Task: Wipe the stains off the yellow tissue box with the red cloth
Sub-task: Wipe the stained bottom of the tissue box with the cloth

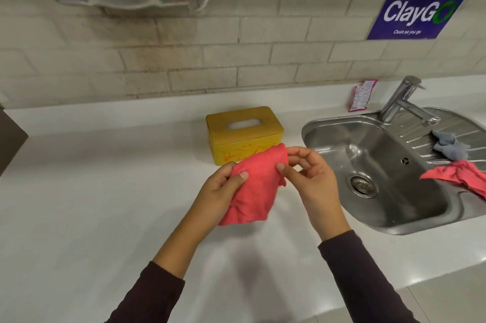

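A yellow tissue box (243, 129) stands on the white counter near the back, with orange scribbled stains on its front face. Just in front of it, above the counter, I hold a red cloth (256, 187) with both hands. My left hand (221, 186) grips the cloth's left edge, thumb on top. My right hand (309, 178) pinches its upper right edge between thumb and fingers. The cloth's top corner hides the lower right part of the box front.
A steel sink (378, 173) with a tap (402, 102) lies to the right. On its drainer rest a grey cloth (448, 146) and another red cloth (460, 175). A pink sachet (361, 95) leans on the tiled wall. A dark object (10, 138) sits at the left edge.
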Tool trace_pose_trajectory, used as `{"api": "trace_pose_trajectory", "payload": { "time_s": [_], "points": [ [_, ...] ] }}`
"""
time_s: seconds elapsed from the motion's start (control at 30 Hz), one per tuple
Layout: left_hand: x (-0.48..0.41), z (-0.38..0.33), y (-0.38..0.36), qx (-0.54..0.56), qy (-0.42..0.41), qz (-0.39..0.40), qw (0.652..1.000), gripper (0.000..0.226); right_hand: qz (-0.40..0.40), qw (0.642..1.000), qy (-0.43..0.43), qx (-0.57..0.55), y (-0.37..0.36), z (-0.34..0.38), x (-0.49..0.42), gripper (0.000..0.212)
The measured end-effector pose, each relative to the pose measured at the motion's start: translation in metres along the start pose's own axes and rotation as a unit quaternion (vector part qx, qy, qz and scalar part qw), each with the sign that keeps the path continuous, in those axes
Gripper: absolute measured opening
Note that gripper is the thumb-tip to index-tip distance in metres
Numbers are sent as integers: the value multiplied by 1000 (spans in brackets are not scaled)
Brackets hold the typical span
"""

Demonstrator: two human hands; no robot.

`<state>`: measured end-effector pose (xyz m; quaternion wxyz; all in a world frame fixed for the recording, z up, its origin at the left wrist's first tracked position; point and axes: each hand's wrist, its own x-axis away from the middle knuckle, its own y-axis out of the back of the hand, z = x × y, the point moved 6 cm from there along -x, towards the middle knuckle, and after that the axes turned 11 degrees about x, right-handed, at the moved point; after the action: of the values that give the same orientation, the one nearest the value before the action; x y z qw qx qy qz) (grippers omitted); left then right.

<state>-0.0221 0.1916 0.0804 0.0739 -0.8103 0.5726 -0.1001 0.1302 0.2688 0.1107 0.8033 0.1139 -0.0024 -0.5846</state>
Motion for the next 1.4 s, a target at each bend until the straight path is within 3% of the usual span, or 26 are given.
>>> {"api": "trace_pose_trajectory", "payload": {
  "time_s": [0.1,0.2,0.27,0.4,0.5,0.6,0.77,0.93,1.13,1.23,1.4],
  "points": [
    [3,-12,-2,-2,-37,-17,999,14,-52,999,-7,8,-13,-13,12,25],
    [8,-18,-14,15,-47,-1,999,15,29,996,-5,-86,-41,-18,23,57],
    [12,-12,-25,-12,-7,32,999,19,49,986,-35,-159,-53,-24,26,71],
    [3,-10,-33,-259,12,105,960,32,76,930,-151,-327,-59,-39,31,49],
    [-33,-30,-31,-278,-16,131,951,32,105,899,-193,-378,-56,-52,36,50],
    [-97,-36,-19,-327,-77,78,939,19,116,902,-209,-360,-47,-62,39,54],
    [-185,14,-10,-579,-57,125,803,50,83,902,-248,-345,-26,-78,45,52],
    [-212,52,-3,-671,-19,126,731,60,31,910,-261,-319,-6,-91,49,55],
    [-192,57,10,-726,-109,143,664,55,0,915,-281,-290,8,-102,55,45],
    [-168,59,20,-728,-133,147,656,56,-21,920,-287,-267,11,-108,56,44],
    [-118,47,46,-689,-153,138,695,52,-28,935,-271,-227,3,-116,56,49]
  ]
}}
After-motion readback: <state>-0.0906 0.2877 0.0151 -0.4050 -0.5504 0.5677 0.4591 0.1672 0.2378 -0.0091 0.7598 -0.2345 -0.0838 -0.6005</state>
